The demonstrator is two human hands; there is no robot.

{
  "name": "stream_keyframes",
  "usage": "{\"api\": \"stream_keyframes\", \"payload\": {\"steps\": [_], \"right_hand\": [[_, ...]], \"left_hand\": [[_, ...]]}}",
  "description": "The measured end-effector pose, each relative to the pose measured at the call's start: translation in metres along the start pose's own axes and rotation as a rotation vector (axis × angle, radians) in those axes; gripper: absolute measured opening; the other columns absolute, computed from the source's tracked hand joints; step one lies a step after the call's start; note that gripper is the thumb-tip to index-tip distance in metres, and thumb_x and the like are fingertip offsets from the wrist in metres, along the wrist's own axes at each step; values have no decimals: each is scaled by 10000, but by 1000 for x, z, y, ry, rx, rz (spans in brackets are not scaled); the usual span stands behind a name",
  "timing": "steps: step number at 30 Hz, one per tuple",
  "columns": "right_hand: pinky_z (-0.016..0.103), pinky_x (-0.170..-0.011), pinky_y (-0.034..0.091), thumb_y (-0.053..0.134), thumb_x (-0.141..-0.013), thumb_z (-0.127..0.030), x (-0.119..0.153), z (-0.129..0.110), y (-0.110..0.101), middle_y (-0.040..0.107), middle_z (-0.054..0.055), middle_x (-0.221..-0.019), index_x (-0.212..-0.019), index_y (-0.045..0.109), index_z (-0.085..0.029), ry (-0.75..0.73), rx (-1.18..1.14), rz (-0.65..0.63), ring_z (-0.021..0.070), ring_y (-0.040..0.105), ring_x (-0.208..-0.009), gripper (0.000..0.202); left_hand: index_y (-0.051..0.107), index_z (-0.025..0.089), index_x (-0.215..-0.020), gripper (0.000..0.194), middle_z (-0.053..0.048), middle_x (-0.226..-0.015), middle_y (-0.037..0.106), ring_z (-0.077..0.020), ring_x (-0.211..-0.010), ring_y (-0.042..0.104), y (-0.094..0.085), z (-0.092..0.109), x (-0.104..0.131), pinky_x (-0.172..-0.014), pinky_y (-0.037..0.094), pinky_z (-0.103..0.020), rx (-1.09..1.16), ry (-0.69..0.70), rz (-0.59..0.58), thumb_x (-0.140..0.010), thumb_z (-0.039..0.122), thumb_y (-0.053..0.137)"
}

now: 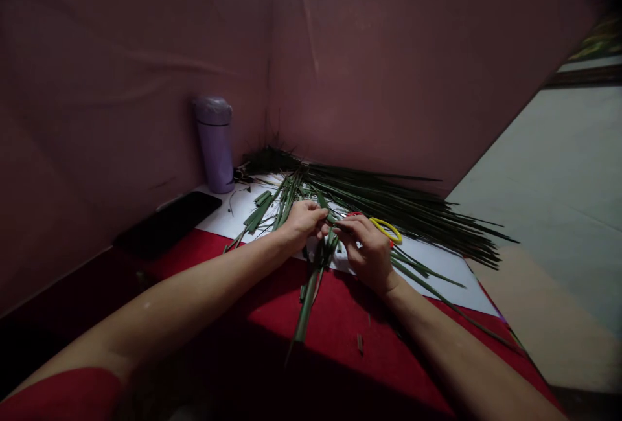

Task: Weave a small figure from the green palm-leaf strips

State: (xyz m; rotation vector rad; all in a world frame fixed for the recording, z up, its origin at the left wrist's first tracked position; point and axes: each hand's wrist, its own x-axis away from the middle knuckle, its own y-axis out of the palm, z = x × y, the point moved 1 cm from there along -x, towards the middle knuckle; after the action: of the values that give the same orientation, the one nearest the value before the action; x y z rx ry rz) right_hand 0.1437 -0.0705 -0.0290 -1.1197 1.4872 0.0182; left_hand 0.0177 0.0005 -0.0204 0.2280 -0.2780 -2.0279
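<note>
Fingers and thumb pinched together, my left hand (304, 221) grips a narrow green leaf strip (331, 217). My right hand (368, 247) is closed on the same strip just to the right, and the fingertips of the two hands nearly meet. Below them, longer leaf blades (307, 311) run toward me over the edge of the white sheet (216, 221). Cut leaf pieces (260, 214) lie to the left of my left hand. Behind my right hand shows the yellow handle loop (387, 231) of what look like scissors, with red parts beside it; the rest is hidden.
A large bundle of long green leaves (393, 204) stretches across the back and right of the sheet. At the left stand a purple tumbler (216, 152) and a flat black object (170, 221). Red cloth (276, 317) covers the table, against pink walls (379, 71).
</note>
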Motion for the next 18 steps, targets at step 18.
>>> {"api": "stream_keyframes", "payload": {"steps": [18], "right_hand": [[299, -645, 463, 510, -803, -264, 2, 1, 12, 627, 65, -868, -963, 529, -187, 342, -179, 31, 191, 594, -744, 178]], "left_hand": [[401, 158, -667, 155, 39, -522, 488, -104, -412, 545, 1, 6, 1, -343, 394, -185, -102, 235, 149, -736, 165, 540]]}}
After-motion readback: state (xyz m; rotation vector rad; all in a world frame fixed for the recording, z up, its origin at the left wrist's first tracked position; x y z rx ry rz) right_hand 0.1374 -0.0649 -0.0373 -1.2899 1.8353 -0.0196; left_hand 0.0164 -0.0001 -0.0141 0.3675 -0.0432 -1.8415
